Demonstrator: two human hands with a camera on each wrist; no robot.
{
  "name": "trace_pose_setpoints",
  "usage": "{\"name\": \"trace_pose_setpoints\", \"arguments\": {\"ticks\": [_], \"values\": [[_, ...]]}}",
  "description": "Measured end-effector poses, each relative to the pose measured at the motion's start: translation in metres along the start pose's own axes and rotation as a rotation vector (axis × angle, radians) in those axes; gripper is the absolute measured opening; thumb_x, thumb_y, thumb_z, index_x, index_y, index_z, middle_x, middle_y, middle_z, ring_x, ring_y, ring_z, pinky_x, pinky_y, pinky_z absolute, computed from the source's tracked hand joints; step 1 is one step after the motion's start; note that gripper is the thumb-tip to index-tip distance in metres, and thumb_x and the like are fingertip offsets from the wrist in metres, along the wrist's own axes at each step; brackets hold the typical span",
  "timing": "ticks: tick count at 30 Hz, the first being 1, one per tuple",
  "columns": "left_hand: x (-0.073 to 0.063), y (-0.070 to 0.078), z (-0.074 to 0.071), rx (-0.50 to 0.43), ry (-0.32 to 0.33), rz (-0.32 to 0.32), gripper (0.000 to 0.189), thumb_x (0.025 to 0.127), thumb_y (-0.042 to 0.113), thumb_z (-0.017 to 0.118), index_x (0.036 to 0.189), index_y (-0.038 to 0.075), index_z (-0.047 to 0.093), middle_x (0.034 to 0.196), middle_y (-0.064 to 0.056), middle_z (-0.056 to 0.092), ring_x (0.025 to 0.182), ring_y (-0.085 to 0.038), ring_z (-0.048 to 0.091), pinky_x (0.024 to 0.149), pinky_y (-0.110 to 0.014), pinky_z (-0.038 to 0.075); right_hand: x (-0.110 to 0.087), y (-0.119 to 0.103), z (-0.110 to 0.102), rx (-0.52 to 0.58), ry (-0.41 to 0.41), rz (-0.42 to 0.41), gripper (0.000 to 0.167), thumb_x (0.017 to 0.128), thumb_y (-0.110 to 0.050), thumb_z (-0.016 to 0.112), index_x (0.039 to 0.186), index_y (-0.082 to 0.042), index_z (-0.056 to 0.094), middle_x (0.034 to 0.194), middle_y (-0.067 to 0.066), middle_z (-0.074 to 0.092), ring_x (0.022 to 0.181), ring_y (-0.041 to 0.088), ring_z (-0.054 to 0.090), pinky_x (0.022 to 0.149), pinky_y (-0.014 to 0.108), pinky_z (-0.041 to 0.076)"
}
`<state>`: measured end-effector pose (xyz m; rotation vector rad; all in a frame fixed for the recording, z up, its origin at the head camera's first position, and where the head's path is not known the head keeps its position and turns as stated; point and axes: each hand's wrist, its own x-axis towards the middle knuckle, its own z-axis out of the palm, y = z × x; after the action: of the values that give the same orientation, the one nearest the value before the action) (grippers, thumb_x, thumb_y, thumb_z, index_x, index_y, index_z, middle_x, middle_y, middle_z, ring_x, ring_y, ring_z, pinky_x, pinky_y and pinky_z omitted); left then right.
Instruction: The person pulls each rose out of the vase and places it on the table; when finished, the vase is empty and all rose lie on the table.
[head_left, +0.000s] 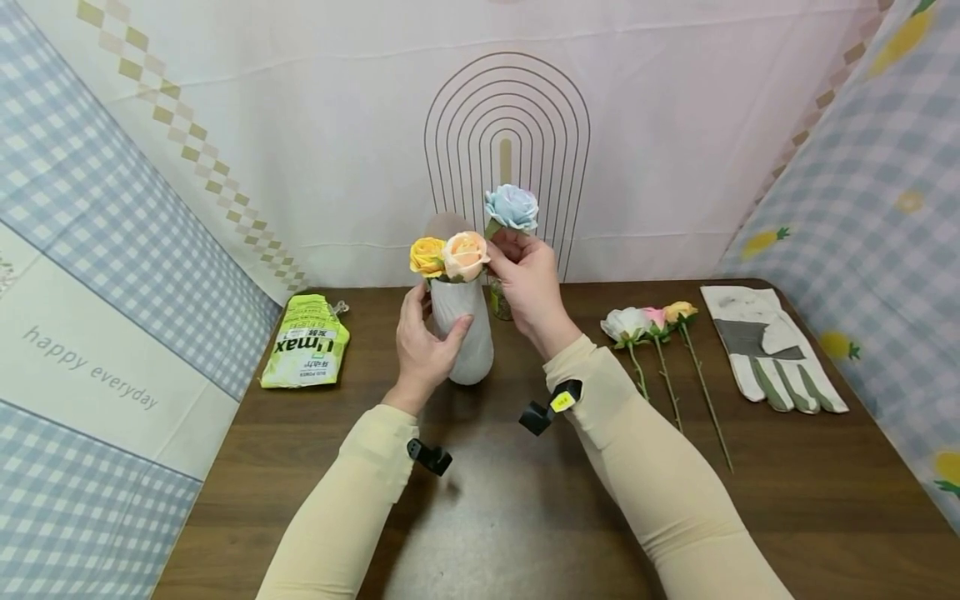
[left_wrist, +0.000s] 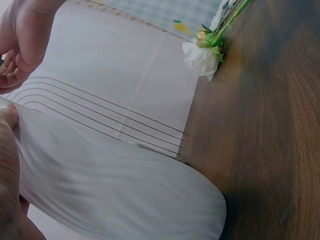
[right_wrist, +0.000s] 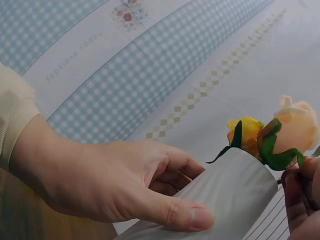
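Observation:
A white ribbed vase (head_left: 472, 354) stands upright on the table, with my left hand (head_left: 427, 343) gripping its upper body, thumb across the front. In its mouth sit a yellow rose (head_left: 427, 257) and a peach rose (head_left: 465, 255). My right hand (head_left: 532, 287) pinches a light blue rose (head_left: 512, 207) just under its bloom, above and right of the vase mouth. The fingers hide most of that rose's stem. In the right wrist view, the right fingertips (right_wrist: 299, 187) are right beside the vase rim, below the peach bloom (right_wrist: 295, 130).
A white rose (head_left: 627, 323), a pink rose (head_left: 654, 317) and an orange rose (head_left: 679, 312) lie to the right. Beyond them is a grey-and-white glove (head_left: 772, 346). A yellow-green packet (head_left: 306, 343) lies at left. Behind the vase stands a small glass jar (head_left: 500, 302).

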<state>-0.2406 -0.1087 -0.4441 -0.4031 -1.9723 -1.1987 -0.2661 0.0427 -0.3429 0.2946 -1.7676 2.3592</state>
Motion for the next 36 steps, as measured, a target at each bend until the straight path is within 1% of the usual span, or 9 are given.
{"name": "trace_pose_setpoints", "arguments": {"ticks": [5, 7, 9, 14, 20, 23, 26, 31, 36], "values": [[-0.001, -0.002, 0.000, 0.000, -0.002, -0.001, 0.072, 0.082, 0.046, 0.072, 0.130, -0.002, 0.048, 0.117, -0.015, 0.056, 0.106, -0.026, 0.057, 0.087, -0.039, 0.051, -0.002, -0.001, -0.002, -0.033, 0.010, -0.017, 0.025, 0.089, -0.004, 0.067, 0.109, 0.010, 0.066, 0.095, 0.010, 0.070, 0.082, 0.012, 0.064, 0.072, 0.027, 0.055], [-0.001, -0.003, 0.001, 0.000, -0.003, -0.003, 0.071, 0.082, 0.046, 0.072, 0.130, -0.001, 0.048, 0.117, -0.015, 0.056, 0.106, -0.026, 0.057, 0.087, -0.039, 0.051, -0.002, -0.002, -0.002, -0.033, 0.020, -0.028, 0.025, 0.088, -0.004, 0.068, 0.108, 0.011, 0.067, 0.095, 0.010, 0.070, 0.082, 0.013, 0.064, 0.073, 0.028, 0.055], [-0.001, -0.002, 0.000, -0.001, -0.005, -0.006, 0.071, 0.082, 0.045, 0.073, 0.130, -0.002, 0.048, 0.117, -0.015, 0.056, 0.106, -0.026, 0.057, 0.087, -0.039, 0.051, -0.003, -0.002, -0.002, -0.015, 0.036, -0.041, 0.023, 0.087, -0.003, 0.069, 0.106, 0.011, 0.068, 0.092, 0.009, 0.071, 0.081, 0.013, 0.065, 0.072, 0.028, 0.056], [-0.001, -0.002, 0.000, -0.004, -0.005, -0.017, 0.071, 0.081, 0.042, 0.074, 0.129, -0.002, 0.048, 0.117, -0.015, 0.056, 0.107, -0.026, 0.057, 0.088, -0.038, 0.051, -0.004, -0.005, -0.005, 0.080, 0.077, -0.082, 0.022, 0.085, -0.005, 0.072, 0.099, 0.011, 0.069, 0.083, 0.007, 0.071, 0.074, 0.013, 0.067, 0.071, 0.029, 0.057], [-0.001, -0.001, -0.001, -0.001, -0.013, -0.026, 0.072, 0.081, 0.043, 0.074, 0.129, -0.003, 0.048, 0.118, -0.016, 0.056, 0.107, -0.027, 0.057, 0.089, -0.039, 0.050, -0.003, -0.010, -0.015, 0.246, 0.116, -0.120, 0.006, 0.084, 0.000, 0.071, 0.089, 0.004, 0.072, 0.080, 0.010, 0.071, 0.067, 0.015, 0.068, 0.065, 0.024, 0.056], [-0.001, -0.001, -0.001, -0.003, -0.017, -0.031, 0.072, 0.082, 0.045, 0.073, 0.129, -0.003, 0.048, 0.117, -0.016, 0.055, 0.107, -0.027, 0.057, 0.089, -0.039, 0.050, -0.003, -0.013, -0.021, 0.266, 0.141, -0.142, 0.004, 0.084, -0.002, 0.071, 0.087, 0.001, 0.072, 0.080, 0.009, 0.072, 0.066, 0.015, 0.068, 0.064, 0.023, 0.056], [-0.001, -0.001, -0.001, -0.007, -0.016, -0.030, 0.073, 0.082, 0.046, 0.072, 0.129, -0.003, 0.048, 0.117, -0.016, 0.056, 0.107, -0.027, 0.057, 0.089, -0.039, 0.050, -0.003, -0.017, -0.029, 0.283, 0.160, -0.156, 0.005, 0.084, -0.004, 0.072, 0.088, 0.000, 0.072, 0.080, 0.009, 0.072, 0.066, 0.015, 0.068, 0.063, 0.023, 0.055], [-0.001, 0.000, -0.002, -0.003, -0.018, -0.028, 0.074, 0.082, 0.049, 0.071, 0.130, -0.003, 0.047, 0.118, -0.017, 0.055, 0.107, -0.027, 0.056, 0.088, -0.039, 0.050, -0.004, -0.021, -0.043, 0.347, 0.178, -0.162, 0.013, 0.083, -0.003, 0.073, 0.093, 0.006, 0.069, 0.082, 0.013, 0.071, 0.067, 0.017, 0.069, 0.063, 0.023, 0.056], [-0.001, 0.000, -0.001, -0.004, -0.027, -0.022, 0.074, 0.082, 0.047, 0.072, 0.131, -0.004, 0.047, 0.118, -0.017, 0.055, 0.108, -0.027, 0.056, 0.088, -0.041, 0.050, -0.007, -0.021, -0.056, 0.374, 0.194, -0.173, 0.015, 0.083, -0.001, 0.072, 0.093, 0.008, 0.067, 0.082, 0.016, 0.071, 0.066, 0.019, 0.069, 0.062, 0.024, 0.056]]}}
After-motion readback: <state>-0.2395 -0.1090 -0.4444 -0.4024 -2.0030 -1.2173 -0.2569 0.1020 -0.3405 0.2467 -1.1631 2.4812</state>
